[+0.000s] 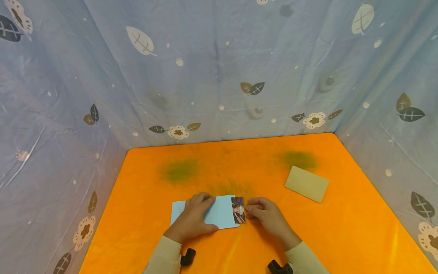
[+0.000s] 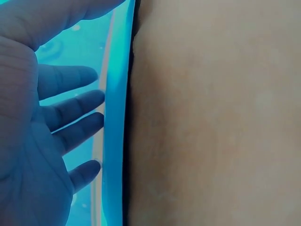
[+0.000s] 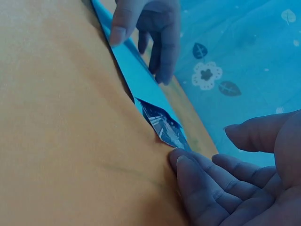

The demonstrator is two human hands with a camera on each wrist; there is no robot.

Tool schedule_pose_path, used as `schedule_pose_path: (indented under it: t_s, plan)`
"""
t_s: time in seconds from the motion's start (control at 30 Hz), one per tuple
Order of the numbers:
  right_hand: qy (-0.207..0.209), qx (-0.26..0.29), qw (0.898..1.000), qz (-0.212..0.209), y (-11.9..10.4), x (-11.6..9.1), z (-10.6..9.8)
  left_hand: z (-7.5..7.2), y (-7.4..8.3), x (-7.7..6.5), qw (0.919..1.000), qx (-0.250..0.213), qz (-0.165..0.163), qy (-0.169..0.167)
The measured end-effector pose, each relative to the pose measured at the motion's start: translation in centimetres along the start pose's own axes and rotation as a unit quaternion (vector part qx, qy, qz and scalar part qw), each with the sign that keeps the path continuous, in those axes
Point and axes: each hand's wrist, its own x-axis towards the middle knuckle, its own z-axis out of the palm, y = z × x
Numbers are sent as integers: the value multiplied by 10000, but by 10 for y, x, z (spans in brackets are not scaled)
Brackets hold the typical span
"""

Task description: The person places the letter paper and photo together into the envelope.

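Note:
A pale blue envelope [image 1: 222, 213] lies lengthwise on the orange tabletop, its mouth to the right and bowed slightly apart. A dark printed picture card [image 1: 238, 210] sticks partly out of that mouth; the rest of it is hidden inside. My left hand [image 1: 195, 217] grips the envelope across its width, thumb at the near edge and fingers at the far edge. At the card's outer end is my right hand [image 1: 268, 219]. In the right wrist view its fingertips [image 3: 186, 162] meet the card [image 3: 164, 127], with the fingers extended and no pinch visible.
A tan rectangular card or envelope [image 1: 307, 184] lies at the right of the table [image 1: 143, 228]. Blue patterned curtains [image 1: 219, 76] stand along the back and both sides. A black wrist device [image 1: 187, 257] sits by the left sleeve and another [image 1: 280, 267] by the right.

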Motion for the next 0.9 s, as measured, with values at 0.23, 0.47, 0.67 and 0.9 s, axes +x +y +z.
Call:
schedule_pose_path:
  t_s: [0.23, 0.47, 0.67, 0.9]
  plan:
    - [-142, 86, 9999, 34, -1, 4, 4, 1, 0, 1, 10000, 13, -19, 16]
    - [-75, 88, 9999, -37, -4, 6, 7, 2, 0, 1, 10000, -5, -75, -1]
    - [-231, 103, 9997, -37, -6, 7, 10, 2, 0, 2, 10000, 25, -24, 46]
    - [-361, 145, 9992, 16, -8, 7, 14, 1, 1, 2, 9999, 22, 43, 113]
